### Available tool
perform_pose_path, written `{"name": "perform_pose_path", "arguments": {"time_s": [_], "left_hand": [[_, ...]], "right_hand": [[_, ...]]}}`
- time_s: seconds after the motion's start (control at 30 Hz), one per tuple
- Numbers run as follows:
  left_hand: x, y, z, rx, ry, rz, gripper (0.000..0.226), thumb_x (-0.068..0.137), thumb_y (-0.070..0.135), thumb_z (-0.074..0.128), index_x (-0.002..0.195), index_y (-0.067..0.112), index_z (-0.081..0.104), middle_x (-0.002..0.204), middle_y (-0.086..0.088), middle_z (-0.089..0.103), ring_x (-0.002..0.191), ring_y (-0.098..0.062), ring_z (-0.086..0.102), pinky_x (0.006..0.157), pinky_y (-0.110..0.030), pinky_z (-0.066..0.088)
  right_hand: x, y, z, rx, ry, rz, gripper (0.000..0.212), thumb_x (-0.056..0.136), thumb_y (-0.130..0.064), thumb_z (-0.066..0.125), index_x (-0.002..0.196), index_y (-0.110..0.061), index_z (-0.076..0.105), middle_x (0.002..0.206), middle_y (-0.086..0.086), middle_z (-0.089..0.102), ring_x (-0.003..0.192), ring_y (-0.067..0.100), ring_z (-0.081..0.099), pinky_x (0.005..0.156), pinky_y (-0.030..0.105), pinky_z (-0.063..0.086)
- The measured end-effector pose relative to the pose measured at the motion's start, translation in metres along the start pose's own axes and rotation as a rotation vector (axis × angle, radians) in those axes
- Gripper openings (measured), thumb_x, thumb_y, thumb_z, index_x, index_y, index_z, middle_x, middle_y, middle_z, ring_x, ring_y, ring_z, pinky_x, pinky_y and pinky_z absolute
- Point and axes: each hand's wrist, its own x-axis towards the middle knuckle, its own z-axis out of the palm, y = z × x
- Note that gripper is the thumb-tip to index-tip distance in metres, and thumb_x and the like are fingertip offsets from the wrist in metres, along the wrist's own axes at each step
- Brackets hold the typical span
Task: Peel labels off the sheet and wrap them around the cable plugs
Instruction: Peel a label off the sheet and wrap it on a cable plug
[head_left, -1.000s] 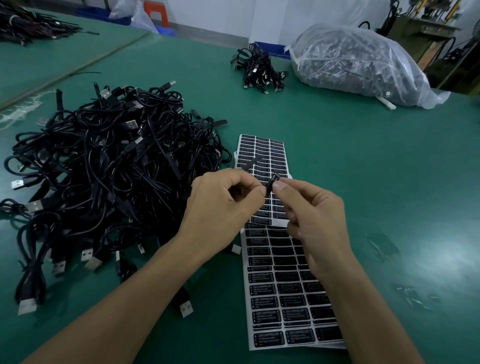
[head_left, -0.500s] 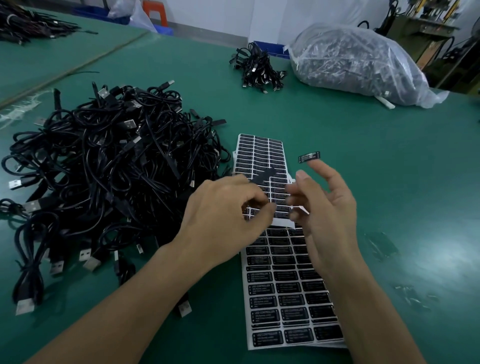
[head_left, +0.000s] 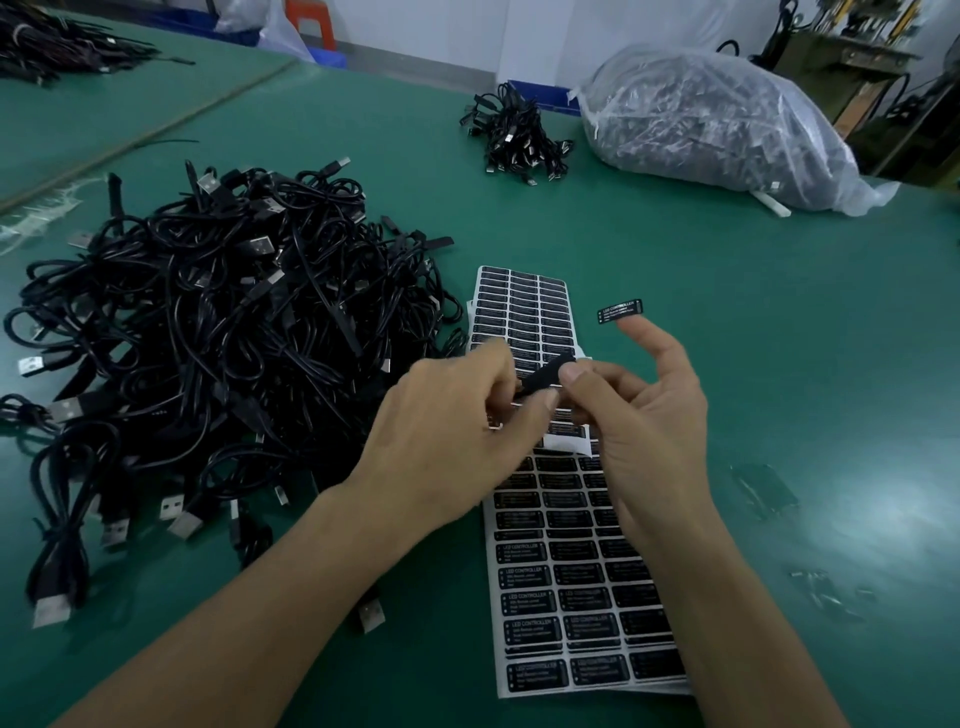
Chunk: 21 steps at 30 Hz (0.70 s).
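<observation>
We see both hands raised over the green table (head_left: 727, 312), meeting above the label sheets. The left hand (head_left: 457, 431) has its fingers curled and pinches the near end of a black cable plug (head_left: 545, 376), which lies tilted between the two hands. The right hand (head_left: 644, 431) closes its thumb and curled lower fingers on the plug's far end, while its index finger points up and away. A single peeled label (head_left: 621, 310), black with white print, sticks to that fingertip and hangs in the air to the right of the sheets.

Below the hands, the near label sheet (head_left: 571, 597) lies flat and runs toward the near edge, with rows of black labels on white backing. A second label sheet (head_left: 524, 312) lies just beyond it, and we cannot tell how far the two overlap, since the hands cover the join.

To the left is a large heap of black USB cables (head_left: 208, 353), its edge touching the far sheet. Far off sit a small cable bundle (head_left: 514, 135) and, to its right, a clear plastic bag (head_left: 717, 124) stuffed with dark parts.
</observation>
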Motion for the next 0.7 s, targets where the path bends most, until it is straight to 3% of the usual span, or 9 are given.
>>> {"name": "perform_pose_path", "arguments": {"time_s": [0.07,0.2,0.27,0.33,0.4,0.57,0.7], "left_hand": [[0.001,-0.004,0.0,-0.083,0.012,-0.063,0.022,0.091,0.041,0.065,0.08,0.028,0.051,0.069,0.005,0.063,0.064,-0.015,0.063,0.061,-0.041,0.055],[0.005,-0.007,-0.001,-0.228,-0.051,-0.128,0.008,0.093,0.025,0.07,0.085,0.025,0.072,0.069,0.012,0.068,0.061,-0.003,0.062,0.057,-0.015,0.048],[0.007,-0.008,-0.002,-0.285,-0.067,-0.164,0.012,0.092,0.024,0.071,0.082,0.026,0.077,0.065,0.007,0.069,0.059,-0.012,0.063,0.055,-0.023,0.051],[0.008,-0.009,-0.004,-0.329,-0.08,-0.201,0.012,0.091,0.024,0.073,0.08,0.026,0.079,0.065,0.002,0.071,0.064,-0.024,0.066,0.062,-0.038,0.055],[0.009,-0.01,-0.006,-0.36,-0.096,-0.226,0.013,0.09,0.023,0.074,0.078,0.024,0.079,0.065,0.001,0.072,0.067,-0.028,0.069,0.067,-0.044,0.057],[0.009,-0.014,-0.003,-0.338,-0.085,-0.239,0.021,0.092,0.024,0.072,0.072,0.023,0.077,0.063,0.005,0.072,0.064,-0.019,0.07,0.069,-0.034,0.059],[0.008,-0.016,0.0,-0.332,-0.066,-0.233,0.019,0.093,0.026,0.072,0.075,0.024,0.077,0.066,0.008,0.073,0.065,-0.012,0.071,0.072,-0.034,0.06]], "right_hand": [[0.0,0.0,0.001,-0.018,-0.02,-0.023,0.054,0.086,-0.006,0.075,0.123,-0.036,0.05,0.081,0.0,0.074,0.08,0.01,0.071,0.077,0.023,0.054],[0.0,0.0,0.001,-0.044,-0.046,-0.065,0.056,0.083,-0.011,0.074,0.125,-0.036,0.047,0.082,0.0,0.074,0.08,0.009,0.07,0.077,0.021,0.054],[0.001,0.001,0.0,-0.044,-0.045,-0.075,0.056,0.082,-0.011,0.073,0.125,-0.037,0.047,0.082,0.0,0.074,0.08,0.009,0.069,0.078,0.022,0.054],[0.001,0.002,-0.001,-0.056,-0.047,-0.093,0.055,0.083,-0.01,0.073,0.124,-0.036,0.047,0.083,0.001,0.074,0.08,0.01,0.069,0.079,0.023,0.055],[0.0,0.003,0.0,-0.065,-0.04,-0.103,0.049,0.085,-0.01,0.073,0.121,-0.035,0.051,0.083,0.001,0.074,0.079,0.011,0.069,0.078,0.023,0.055],[-0.001,0.0,0.002,-0.052,0.051,-0.121,0.006,0.087,-0.022,0.073,0.089,-0.027,0.07,0.08,-0.003,0.069,0.074,0.011,0.062,0.066,0.02,0.052],[-0.003,0.0,0.004,-0.054,0.003,-0.023,0.02,0.09,-0.012,0.072,0.075,-0.024,0.075,0.075,-0.002,0.07,0.071,0.011,0.062,0.064,0.022,0.051]]}}
